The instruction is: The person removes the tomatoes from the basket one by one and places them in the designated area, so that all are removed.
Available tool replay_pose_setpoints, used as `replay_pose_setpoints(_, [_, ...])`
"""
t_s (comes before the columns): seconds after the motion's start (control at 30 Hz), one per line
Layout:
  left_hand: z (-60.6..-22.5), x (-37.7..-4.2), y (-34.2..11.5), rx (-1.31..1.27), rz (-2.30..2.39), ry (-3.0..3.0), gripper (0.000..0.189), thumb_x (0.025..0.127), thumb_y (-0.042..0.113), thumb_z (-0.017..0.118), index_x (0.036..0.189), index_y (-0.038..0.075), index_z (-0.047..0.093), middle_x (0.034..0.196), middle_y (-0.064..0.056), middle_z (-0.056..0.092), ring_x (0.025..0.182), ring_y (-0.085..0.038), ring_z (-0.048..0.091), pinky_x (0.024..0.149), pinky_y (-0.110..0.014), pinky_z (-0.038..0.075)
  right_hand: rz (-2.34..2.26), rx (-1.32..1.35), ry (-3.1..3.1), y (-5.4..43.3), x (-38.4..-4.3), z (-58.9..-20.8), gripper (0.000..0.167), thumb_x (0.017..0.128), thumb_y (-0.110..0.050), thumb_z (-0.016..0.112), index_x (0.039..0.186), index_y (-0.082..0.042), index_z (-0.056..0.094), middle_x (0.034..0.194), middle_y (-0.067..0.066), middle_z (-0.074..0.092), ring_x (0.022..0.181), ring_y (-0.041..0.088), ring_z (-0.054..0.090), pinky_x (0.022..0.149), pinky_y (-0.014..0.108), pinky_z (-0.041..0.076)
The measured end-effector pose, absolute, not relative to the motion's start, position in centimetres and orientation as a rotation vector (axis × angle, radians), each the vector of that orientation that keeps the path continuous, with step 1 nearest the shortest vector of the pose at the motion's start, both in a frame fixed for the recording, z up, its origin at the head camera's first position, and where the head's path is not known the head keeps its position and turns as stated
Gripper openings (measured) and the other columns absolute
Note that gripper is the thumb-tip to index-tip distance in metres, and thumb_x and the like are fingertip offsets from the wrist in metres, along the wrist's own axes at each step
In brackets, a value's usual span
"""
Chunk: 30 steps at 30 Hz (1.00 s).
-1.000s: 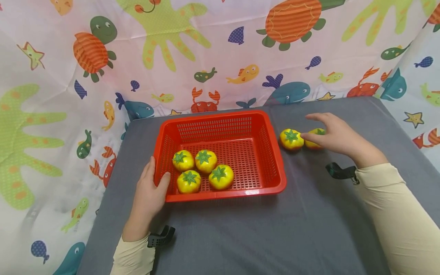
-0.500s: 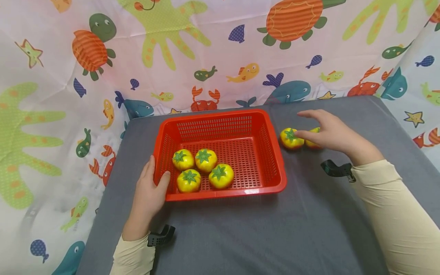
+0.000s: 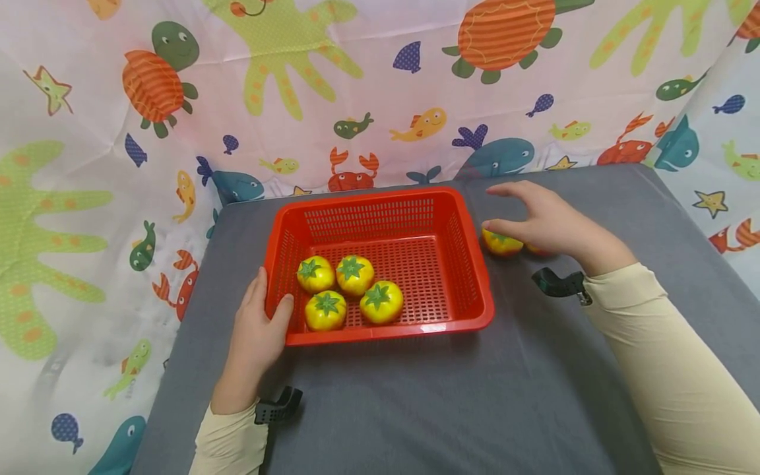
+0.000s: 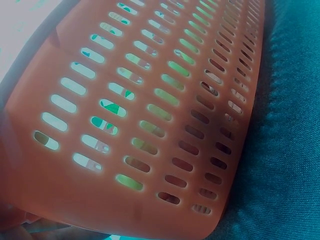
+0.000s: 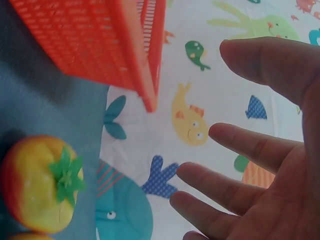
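Observation:
My left hand (image 3: 256, 336) holds the left side of a red plastic basket (image 3: 392, 334), its fingers along the outer wall and its thumb at the near corner. Inside the basket, toward the left, lie several yellow tomatoes with green star-shaped tops, such as the front-right tomato (image 3: 381, 303). Right of the basket, my right hand (image 3: 549, 221) hovers with thumb and fingers spread, holding nothing. Beneath it, a yellow tomato (image 3: 502, 245) is partly covered by the thumb in the head view; the right wrist view shows this tomato (image 5: 42, 184) reddish at its base. Another tomato (image 3: 537, 251) is mostly hidden behind the hand.
A grey cloth (image 3: 415, 409) covers the table. White curtain (image 3: 285, 142) printed with sea animals stands behind and at both sides. In the left wrist view the slotted basket wall (image 4: 145, 115) fills most of the picture. A black camera mount (image 3: 561, 284) juts from the right wrist.
My right hand has moved left, from over the farther tomato to over the one nearer the basket, its fingers still spread. The left hand and the basket stay in place.

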State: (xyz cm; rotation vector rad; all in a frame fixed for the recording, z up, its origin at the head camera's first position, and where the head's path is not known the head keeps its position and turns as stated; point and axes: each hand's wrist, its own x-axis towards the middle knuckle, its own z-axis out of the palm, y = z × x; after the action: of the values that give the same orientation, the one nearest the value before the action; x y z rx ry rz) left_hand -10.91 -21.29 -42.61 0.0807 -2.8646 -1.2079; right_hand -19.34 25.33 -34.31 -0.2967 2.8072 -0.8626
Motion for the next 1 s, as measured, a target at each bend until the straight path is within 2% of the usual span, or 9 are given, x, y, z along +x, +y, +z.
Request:
replay_pose_setpoints(0.53, [-42.6,-11.1,-21.3,0.073,-1.194,-2.859,0.081,0.104,0.033,0.056,0.169,0.008,0.014,0.17,-0.016,0.031,0.148,-0.04,0.043,0.115,-0.062,0.041,-0.909,-0.357,2.779,22.6,-19.6,-33.8,0.073,0.094,-0.043,0.075,0.157,-0.016,0.048,0.161,0.016,0.044,0.148,0.04,0.038,0.108,0.073,0.042])
replay_pose_setpoints(1.0, [-42.6,-11.0,-21.3,0.089,-1.19,-2.863,0.081,0.104,0.033,0.056,0.169,0.01,0.014,0.169,-0.014,0.032,0.146,-0.039,0.045,0.113,-0.06,0.044,-0.905,-0.446,2.759,19.7,-19.9,-33.8,0.067,0.095,-0.036,0.074,0.154,-0.012,0.051,0.158,0.016,0.046,0.145,0.04,0.04,0.107,0.068,0.047])
